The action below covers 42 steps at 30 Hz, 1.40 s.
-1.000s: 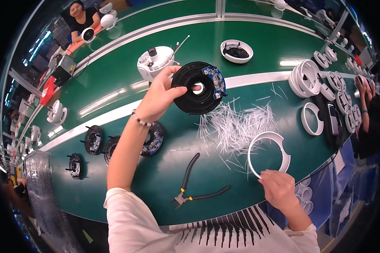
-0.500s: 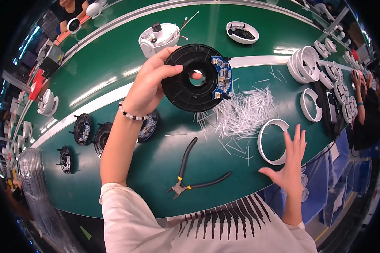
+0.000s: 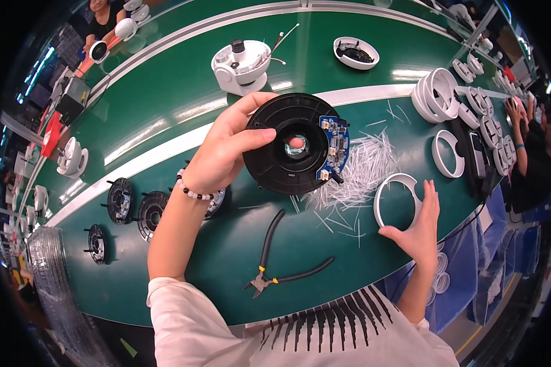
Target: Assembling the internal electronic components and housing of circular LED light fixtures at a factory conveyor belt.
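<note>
My left hand grips a round black plastic disc by its left edge, raised above the table. The disc has a central hole, with a fingertip showing through it, and a blue circuit board along its right side. My right hand is at the lower right of a white ring, thumb and fingers spread around its near edge; whether they touch it I cannot tell. Between my arms, side cutters with dark handles lie spread on the green table.
A pile of thin white strips lies beyond the cutters. Several similar black discs rest at left. At the back stand a white housing with wires and a white oval shell. More white rings are stacked at right.
My left hand has brought the disc lower and slightly right in the view. My right hand has come closer around the white ring. The view has shifted slightly.
</note>
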Each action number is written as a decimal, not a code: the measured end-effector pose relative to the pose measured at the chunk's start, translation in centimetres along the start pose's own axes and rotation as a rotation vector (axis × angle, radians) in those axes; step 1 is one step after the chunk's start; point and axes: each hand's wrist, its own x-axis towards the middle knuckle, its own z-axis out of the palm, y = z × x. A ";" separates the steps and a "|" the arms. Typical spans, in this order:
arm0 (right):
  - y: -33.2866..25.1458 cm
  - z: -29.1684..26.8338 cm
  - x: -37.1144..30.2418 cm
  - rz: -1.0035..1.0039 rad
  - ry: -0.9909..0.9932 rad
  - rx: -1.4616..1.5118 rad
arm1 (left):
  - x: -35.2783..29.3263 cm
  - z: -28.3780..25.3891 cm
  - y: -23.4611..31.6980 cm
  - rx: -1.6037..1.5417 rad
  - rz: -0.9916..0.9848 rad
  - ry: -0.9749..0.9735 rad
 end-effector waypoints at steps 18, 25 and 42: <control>0.0 0.2 1.2 0.054 0.035 0.106 | 0.9 0.8 -2.1 0.033 -0.118 0.038; -7.5 -0.1 3.3 -0.349 0.119 1.129 | 0.6 2.6 -5.2 -0.037 -0.065 0.169; -11.2 1.6 4.9 -0.614 -0.047 0.630 | 0.1 1.6 -6.2 -0.830 -0.285 -0.015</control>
